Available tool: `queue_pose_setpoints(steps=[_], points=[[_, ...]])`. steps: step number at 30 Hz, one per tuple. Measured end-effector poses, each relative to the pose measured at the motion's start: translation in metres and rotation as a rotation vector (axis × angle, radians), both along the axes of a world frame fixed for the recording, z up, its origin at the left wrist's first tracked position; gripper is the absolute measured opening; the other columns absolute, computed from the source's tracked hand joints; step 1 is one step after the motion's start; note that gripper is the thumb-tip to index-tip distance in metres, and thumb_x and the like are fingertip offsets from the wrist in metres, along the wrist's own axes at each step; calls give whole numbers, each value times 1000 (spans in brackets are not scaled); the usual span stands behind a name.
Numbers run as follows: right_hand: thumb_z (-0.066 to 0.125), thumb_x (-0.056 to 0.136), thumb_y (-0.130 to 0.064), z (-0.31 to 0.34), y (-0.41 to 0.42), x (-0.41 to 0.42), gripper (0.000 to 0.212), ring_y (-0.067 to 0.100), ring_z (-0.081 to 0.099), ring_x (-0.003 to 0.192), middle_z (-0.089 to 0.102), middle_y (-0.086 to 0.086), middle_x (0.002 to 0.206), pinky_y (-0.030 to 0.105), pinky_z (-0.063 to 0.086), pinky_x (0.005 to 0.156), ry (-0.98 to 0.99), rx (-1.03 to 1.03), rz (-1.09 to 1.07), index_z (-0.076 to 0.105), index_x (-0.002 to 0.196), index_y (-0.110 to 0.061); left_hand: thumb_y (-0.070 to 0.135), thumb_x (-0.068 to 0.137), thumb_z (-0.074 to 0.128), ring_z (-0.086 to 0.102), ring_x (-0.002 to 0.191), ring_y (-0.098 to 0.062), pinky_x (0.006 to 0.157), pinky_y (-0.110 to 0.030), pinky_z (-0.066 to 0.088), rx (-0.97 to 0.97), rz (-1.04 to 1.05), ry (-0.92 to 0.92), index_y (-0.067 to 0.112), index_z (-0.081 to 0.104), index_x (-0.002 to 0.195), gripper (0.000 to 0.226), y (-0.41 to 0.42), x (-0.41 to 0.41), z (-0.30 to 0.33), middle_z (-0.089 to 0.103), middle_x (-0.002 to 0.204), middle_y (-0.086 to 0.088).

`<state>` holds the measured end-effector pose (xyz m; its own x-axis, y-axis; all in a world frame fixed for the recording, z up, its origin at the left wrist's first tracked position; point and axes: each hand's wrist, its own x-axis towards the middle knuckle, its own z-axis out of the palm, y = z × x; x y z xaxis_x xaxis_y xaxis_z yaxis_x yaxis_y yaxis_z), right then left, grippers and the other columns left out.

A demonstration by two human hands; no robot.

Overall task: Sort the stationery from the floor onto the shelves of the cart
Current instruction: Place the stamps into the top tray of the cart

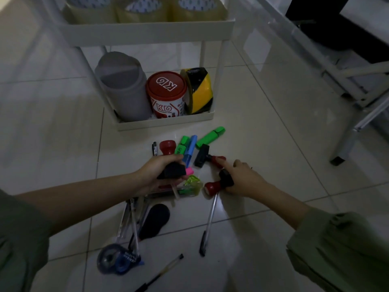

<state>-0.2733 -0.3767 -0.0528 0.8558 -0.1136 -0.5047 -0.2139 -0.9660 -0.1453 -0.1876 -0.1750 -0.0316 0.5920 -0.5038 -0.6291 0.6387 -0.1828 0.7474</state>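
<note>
Stationery lies scattered on the floor (263,144) before the cart (166,123). The left hand (160,175) grips a red-handled stamp (168,157). The right hand (242,180) clutches another stamp (219,184), forefinger extended.

Floor (263,127): large glossy pale tiles with thin dark grout lines, dimly lit, showing soft reflections. Upper right: white metal frame legs (355,114) with a dark foot, a dark panel (328,24) behind them. Lighting: low throughout, corners falling into shadow.

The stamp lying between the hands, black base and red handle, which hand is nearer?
Right. The right hand has a fingertip at the stamp handle; the left hand is farther left.
</note>
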Motion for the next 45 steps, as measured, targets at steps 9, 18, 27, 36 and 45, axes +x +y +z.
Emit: queue_pose_setpoints(steps=[9,18,27,36,45], points=[[72,79,-9,23,-1,2,50,23,62,75,62,15,96,28,54,59,-83,633,-480,36,114,-11,25,89,54,60,73,-17,59,-20,55,-7,5,3,9,63,80,20,-6,-6,3,61,82,-9],[73,78,-15,46,56,7,44,28,65,99,56,9,104,44,57,83,-156,1035,-663,43,110,-11,64,28,82,67,98,-20,69,-33,59,-171,-106,25,32,59,107,87,-9,-20,11,70,107,-1],[50,94,-17,48,38,19,24,16,59,96,63,3,102,28,49,83,-161,938,-407,57,117,-16,13,85,60,63,70,-16,47,-19,54,46,109,-47,12,59,101,17,6,-15,9,62,84,-7],[48,95,-28,-19,5,30,40,32,48,112,47,18,124,36,41,88,-166,85,-77,43,127,-4,21,83,64,61,82,-19,63,-25,54,68,17,-49,16,59,93,13,9,-16,8,63,92,-8],[65,82,-12,20,12,33,18,17,53,86,57,5,87,26,42,69,-442,663,-547,61,98,-5,15,81,66,61,76,-18,63,-24,51,95,-47,-158,16,60,92,12,6,-12,8,64,85,-7]])
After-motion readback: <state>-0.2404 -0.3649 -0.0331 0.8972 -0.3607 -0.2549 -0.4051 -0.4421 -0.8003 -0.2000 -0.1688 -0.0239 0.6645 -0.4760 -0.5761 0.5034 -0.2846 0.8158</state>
